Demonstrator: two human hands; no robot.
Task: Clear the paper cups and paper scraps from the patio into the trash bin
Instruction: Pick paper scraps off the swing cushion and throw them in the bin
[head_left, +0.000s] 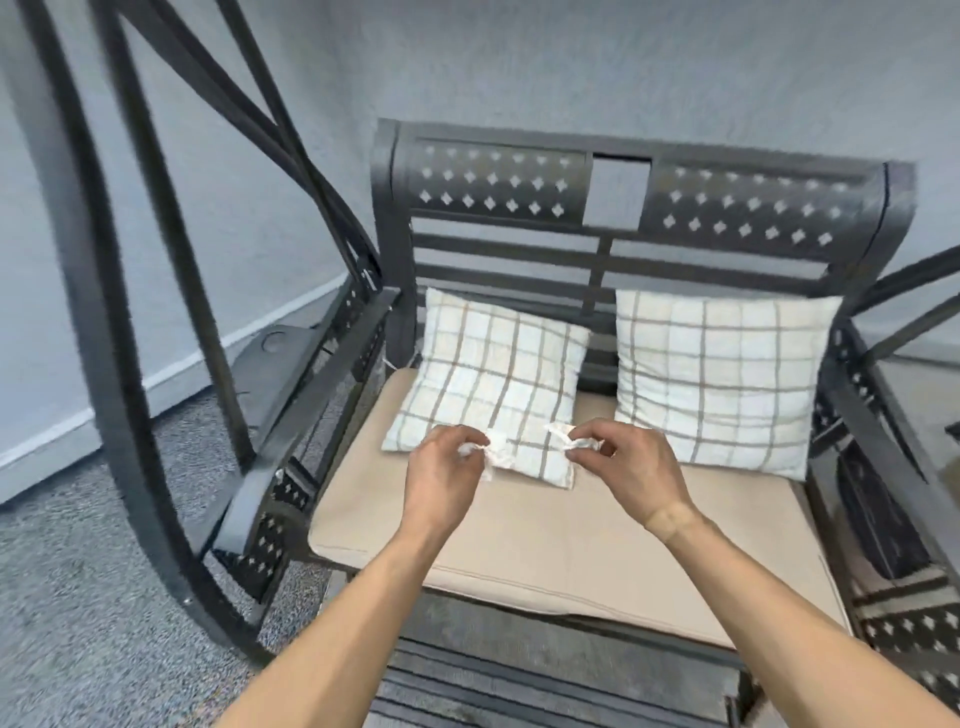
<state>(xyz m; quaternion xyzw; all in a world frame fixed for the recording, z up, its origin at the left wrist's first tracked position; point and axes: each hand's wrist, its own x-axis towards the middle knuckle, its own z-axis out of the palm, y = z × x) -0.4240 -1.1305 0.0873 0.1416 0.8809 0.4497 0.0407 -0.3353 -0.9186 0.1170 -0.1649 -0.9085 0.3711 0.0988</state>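
Note:
Both my hands reach over the tan seat cushion (545, 540) of a black metal swing bench. My left hand (441, 467) is closed on a crumpled white paper scrap (493, 449) that sticks out past the fingers, over the front edge of the left plaid pillow. My right hand (623, 462) pinches a second white paper scrap (574, 440) between thumb and fingertips, just right of the first. The two scraps are a little apart. No paper cups and no trash bin are in view.
Two white plaid pillows (493, 374) (722, 374) lean against the bench's slatted backrest (639, 208). Black armrests (322, 384) flank the seat, and curved frame bars (109, 312) stand at left. Grey carpet (78, 597) covers the floor beside a grey wall.

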